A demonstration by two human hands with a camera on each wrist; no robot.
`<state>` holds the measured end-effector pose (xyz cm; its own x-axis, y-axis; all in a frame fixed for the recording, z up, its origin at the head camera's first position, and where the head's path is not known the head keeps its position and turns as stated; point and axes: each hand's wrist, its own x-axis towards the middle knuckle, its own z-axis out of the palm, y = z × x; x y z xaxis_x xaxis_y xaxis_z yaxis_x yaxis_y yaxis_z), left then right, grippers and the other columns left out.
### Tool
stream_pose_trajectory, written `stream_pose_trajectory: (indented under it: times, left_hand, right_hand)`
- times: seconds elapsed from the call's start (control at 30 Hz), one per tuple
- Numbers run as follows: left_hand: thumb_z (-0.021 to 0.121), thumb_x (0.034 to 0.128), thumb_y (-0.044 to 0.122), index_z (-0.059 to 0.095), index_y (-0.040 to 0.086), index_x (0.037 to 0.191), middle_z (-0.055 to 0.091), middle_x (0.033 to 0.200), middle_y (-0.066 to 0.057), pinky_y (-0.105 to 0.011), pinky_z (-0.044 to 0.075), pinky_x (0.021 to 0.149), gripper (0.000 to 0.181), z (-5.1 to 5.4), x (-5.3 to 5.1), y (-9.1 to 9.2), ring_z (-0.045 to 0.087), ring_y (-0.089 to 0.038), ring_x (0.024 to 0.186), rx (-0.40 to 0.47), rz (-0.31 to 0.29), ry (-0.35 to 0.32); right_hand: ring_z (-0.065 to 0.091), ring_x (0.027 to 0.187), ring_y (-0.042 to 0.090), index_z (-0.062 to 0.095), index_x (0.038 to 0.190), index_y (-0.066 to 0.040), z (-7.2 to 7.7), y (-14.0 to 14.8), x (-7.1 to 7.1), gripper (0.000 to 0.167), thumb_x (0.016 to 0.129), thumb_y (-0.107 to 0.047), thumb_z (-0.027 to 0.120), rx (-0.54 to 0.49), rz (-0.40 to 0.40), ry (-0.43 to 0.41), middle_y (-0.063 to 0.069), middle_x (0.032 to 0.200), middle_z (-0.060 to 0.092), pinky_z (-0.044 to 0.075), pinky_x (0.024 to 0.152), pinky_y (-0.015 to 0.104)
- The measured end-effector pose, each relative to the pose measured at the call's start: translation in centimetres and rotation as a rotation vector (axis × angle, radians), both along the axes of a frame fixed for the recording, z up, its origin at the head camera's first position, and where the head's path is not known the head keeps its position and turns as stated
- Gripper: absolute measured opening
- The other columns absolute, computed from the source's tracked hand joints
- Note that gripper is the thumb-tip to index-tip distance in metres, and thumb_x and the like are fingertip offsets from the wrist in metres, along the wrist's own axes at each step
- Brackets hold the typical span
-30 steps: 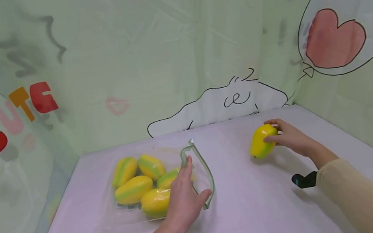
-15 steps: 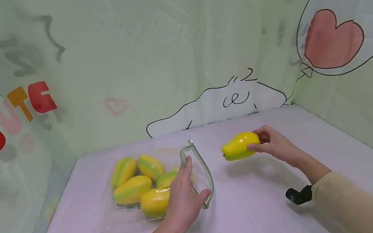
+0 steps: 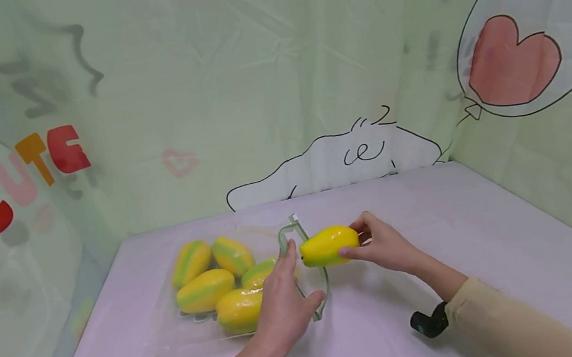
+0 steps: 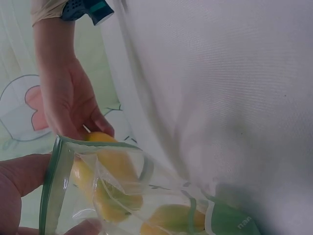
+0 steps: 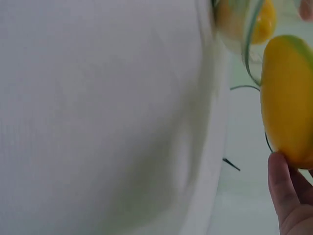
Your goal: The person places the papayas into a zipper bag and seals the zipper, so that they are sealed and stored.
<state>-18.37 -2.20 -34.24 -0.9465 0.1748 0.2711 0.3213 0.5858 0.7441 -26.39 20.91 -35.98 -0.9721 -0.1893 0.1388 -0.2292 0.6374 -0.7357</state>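
- Right hand (image 3: 386, 245) grips the yellow fruit (image 3: 328, 245), just below frame centre, near the bag (image 3: 169, 347); contact unclear.
- Left hand (image 3: 283, 304), fingers extended, props the green rim (image 4: 48, 188); sagging could snag the fruit.

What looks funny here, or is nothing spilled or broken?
Nothing stands out: no spill or damage shows. Five yellow fruits lie in the clear bag, and a sixth fruit is held at its open mouth.

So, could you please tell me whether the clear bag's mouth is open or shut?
The clear bag is open: in the head view, its green edges stand apart, with a gap between them.
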Motion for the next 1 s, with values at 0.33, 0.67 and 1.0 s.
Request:
stream_pose_trajectory:
  times: [0.33, 0.67, 1.0]
  left_hand:
    - [0.087, 0.0791, 0.007, 0.032, -0.001, 0.158, 0.038, 0.162, -0.021, -0.053, 0.041, 0.115, 0.096, -0.3, -0.1, 0.2, 0.044, -0.039, 0.145, 0.005, -0.024, -0.022]
    - [0.087, 0.0783, 0.005, 0.032, -0.003, 0.157, 0.037, 0.162, -0.022, -0.054, 0.041, 0.115, 0.096, -0.5, -0.1, 0.4, 0.041, -0.041, 0.147, 0.01, -0.034, -0.038]
    - [0.087, 0.0777, 0.006, 0.035, -0.004, 0.155, 0.04, 0.16, -0.025, -0.06, 0.038, 0.116, 0.094, -0.5, 0.0, 0.5, 0.041, -0.047, 0.145, -0.021, -0.03, -0.019]
  right_hand:
    - [0.059, 0.077, 0.019, 0.049, 0.108, -0.003, -0.6, -3.2, 1.0, 0.053, 0.083, -0.032, 0.086, 0.125, -0.086, 0.194, 0.013, 0.095, 0.066, 0.051, 0.064, 0.024]
    - [0.054, 0.069, 0.014, 0.049, 0.127, -0.001, -0.9, -5.2, 1.2, 0.063, 0.085, -0.03, 0.085, 0.151, -0.057, 0.221, 0.012, 0.095, 0.067, 0.048, 0.06, 0.021]
    - [0.07, 0.082, 0.018, 0.055, 0.132, 0.0, -0.6, -4.7, 1.2, 0.048, 0.092, -0.015, 0.076, 0.051, 0.089, 0.104, 0.026, 0.124, 0.066, 0.061, 0.07, 0.029]
